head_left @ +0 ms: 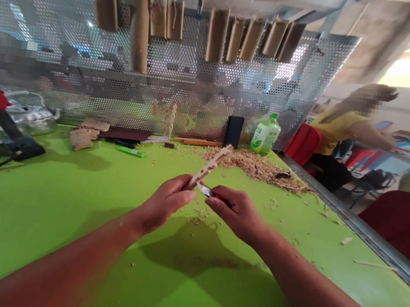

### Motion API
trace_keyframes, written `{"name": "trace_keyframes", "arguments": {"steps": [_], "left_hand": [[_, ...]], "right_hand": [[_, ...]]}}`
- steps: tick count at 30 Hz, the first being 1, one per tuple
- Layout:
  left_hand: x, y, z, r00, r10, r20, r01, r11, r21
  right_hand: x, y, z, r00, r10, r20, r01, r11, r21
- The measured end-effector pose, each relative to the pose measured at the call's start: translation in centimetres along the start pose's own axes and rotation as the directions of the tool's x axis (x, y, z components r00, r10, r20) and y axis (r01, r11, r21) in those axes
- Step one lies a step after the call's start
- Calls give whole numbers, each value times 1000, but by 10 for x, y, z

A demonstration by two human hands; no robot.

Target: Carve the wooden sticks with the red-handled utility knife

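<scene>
Over the middle of the green table [78, 201], my left hand [167, 200] is closed round the lower end of a pale carved wooden stick [211, 165]. The stick tilts up to the right and has notches along its length. My right hand [238, 212] grips a carving knife [206, 190] by its handle, which shows red and black between the fingers. The knife's blade points left and lies against or very near the stick, just above my left hand. Small wood chips are scattered on the table below both hands.
Wood shavings [260, 168] are heaped behind my right hand, near a green bottle [265, 135] and a black phone-like object [233, 131]. A twisted carved stick [172, 124] stands at the back. A lamp [9, 124] is at left. A person in yellow [338, 123] sits beyond the right edge.
</scene>
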State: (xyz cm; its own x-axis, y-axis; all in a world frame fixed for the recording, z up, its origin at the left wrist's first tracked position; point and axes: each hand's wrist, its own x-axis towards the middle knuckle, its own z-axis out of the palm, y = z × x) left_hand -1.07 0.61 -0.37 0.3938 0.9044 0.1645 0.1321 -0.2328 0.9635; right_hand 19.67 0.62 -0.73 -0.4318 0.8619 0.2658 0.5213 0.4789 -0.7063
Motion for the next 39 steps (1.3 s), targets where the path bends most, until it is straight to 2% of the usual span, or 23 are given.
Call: {"name": "trace_keyframes", "arguments": {"steps": [4, 7, 10, 17, 24, 31, 36, 39], "left_hand": [[0, -7, 3, 995, 49, -83, -30, 977, 212], [1, -10, 5, 980, 121, -155, -45, 904, 425], [0, -8, 7, 972, 164, -171, -53, 854, 518], [-3, -3, 13, 957, 190, -220, -56, 862, 504], [-3, -3, 14, 967, 113, -228, -8, 909, 416], [-4, 0, 18, 964, 85, -251, 14, 930, 366], [-3, -3, 17, 966, 69, -249, 23, 937, 348], [0, -8, 14, 969, 45, -242, 31, 952, 304]], "right_hand": [[-2, -3, 2, 1000, -8, 3, 8, 997, -76], [-2, -7, 5, 1000, 28, 9, -26, 990, -138], [-2, -11, 5, 999, 34, 11, -31, 983, -181], [-5, -15, 7, 995, 9, -97, -36, 960, -277], [-7, -15, 15, 975, -42, -217, -47, 919, -392], [-9, -14, 17, 960, -99, -263, -46, 868, -494], [-9, -12, 18, 955, -94, -283, -51, 883, -466], [-5, -7, 18, 970, -22, -243, -58, 947, -315]]}}
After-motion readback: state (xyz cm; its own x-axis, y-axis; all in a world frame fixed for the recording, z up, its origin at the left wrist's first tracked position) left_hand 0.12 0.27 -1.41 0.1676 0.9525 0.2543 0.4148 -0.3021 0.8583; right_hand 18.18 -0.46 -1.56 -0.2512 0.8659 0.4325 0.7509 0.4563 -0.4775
